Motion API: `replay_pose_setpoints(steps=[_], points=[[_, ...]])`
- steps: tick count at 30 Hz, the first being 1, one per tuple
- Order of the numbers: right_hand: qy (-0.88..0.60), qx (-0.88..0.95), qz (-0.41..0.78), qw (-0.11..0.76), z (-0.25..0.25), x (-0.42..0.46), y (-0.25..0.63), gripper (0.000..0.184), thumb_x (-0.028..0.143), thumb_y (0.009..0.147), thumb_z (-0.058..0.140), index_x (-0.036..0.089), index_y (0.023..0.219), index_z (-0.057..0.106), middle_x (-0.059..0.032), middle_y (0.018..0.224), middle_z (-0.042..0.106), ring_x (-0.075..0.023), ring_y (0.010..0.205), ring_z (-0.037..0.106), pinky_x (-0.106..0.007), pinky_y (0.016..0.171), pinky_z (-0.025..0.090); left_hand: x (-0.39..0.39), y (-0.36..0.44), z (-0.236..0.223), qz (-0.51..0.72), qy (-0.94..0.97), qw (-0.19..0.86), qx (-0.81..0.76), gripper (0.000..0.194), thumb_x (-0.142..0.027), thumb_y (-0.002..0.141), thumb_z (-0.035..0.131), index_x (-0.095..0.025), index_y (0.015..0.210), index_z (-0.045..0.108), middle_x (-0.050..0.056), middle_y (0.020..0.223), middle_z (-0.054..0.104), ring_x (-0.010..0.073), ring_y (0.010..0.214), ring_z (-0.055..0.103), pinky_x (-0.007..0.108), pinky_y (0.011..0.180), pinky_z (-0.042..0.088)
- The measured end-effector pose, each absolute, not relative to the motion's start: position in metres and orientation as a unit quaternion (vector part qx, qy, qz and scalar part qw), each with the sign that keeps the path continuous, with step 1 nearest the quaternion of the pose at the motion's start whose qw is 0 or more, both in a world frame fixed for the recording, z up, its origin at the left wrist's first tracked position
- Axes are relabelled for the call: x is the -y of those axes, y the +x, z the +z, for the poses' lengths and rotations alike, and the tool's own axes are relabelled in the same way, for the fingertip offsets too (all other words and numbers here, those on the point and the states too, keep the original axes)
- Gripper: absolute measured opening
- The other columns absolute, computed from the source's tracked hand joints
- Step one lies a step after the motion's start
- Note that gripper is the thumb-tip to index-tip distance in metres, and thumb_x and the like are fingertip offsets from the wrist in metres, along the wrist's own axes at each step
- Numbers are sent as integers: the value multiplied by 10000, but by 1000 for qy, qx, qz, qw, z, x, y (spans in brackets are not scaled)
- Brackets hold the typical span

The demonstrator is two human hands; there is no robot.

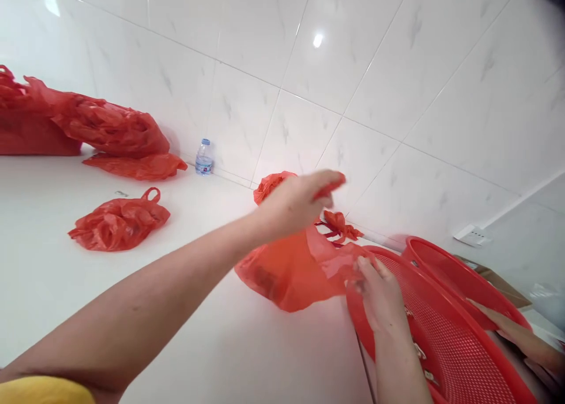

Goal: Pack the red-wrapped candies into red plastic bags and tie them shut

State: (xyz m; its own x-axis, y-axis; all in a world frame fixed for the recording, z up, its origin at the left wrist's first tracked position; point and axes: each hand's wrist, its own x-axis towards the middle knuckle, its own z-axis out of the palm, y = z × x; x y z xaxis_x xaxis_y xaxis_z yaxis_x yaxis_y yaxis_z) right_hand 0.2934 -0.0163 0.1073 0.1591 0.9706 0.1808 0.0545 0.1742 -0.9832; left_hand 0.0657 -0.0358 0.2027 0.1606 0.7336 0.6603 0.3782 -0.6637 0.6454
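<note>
A red plastic bag (293, 268) lies partly spread on the white table with a dark shape showing through it. My right hand (382, 289) grips the bag's right edge, fingers closed, beside a red basket's rim. Above the bag is my left hand (300, 201), slightly blurred, its fingers closed with red plastic showing between them. Whether that plastic joins the bag below is hidden by the hand. Behind my left hand sits a crumpled red bag (271, 185). Another bunched red bag (339, 224) rests against the wall, to the right.
Two red mesh baskets (454, 327) stand at right; small items lie in the nearer one. Another person's hand (521, 333) reaches by them. On the left are a crumpled bag (121, 221), piled red bags (115, 127) and a water bottle (204, 158) by the tiled wall.
</note>
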Motion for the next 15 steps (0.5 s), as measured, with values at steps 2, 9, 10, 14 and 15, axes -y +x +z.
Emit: replay_pose_setpoints(steps=[2,9,10,14,15], points=[[-516,517,339,592,102,20,297,273,443,741,659,192,785,562,26,715,537,-99,607,480,-203,537,405,35,44,202,556,706,163,-407,250,-189,820,489,-221,1041,601,3,866,634,132,742,571,259,675,451],[-455,614,237,600,90,38,282,799,359,717,696,253,1388,273,-99,1450,318,-263,1301,356,-404,1012,367,55,-15,139,559,673,158,-458,395,-398,769,637,-255,1118,519,56,1146,574,211,1008,553,338,829,466],[-458,617,233,596,87,39,279,869,357,705,705,251,1416,217,-103,1483,255,-274,1341,293,-429,1049,324,57,-19,122,572,657,163,-463,440,-417,763,643,-261,1146,492,68,1196,546,226,1067,533,360,869,457],[-468,609,225,600,70,28,275,986,365,667,730,265,1447,135,-97,1499,225,-292,1360,258,-463,1070,293,68,-18,57,493,680,272,-470,923,-496,631,741,-309,1394,256,118,1458,302,325,1312,328,462,1015,368],[-464,608,238,599,66,23,277,969,367,663,732,265,1440,163,-103,1467,296,-292,1327,322,-459,1043,333,72,-15,45,460,691,309,-463,1027,-495,588,771,-322,1424,199,121,1483,260,343,1330,299,481,1030,351]])
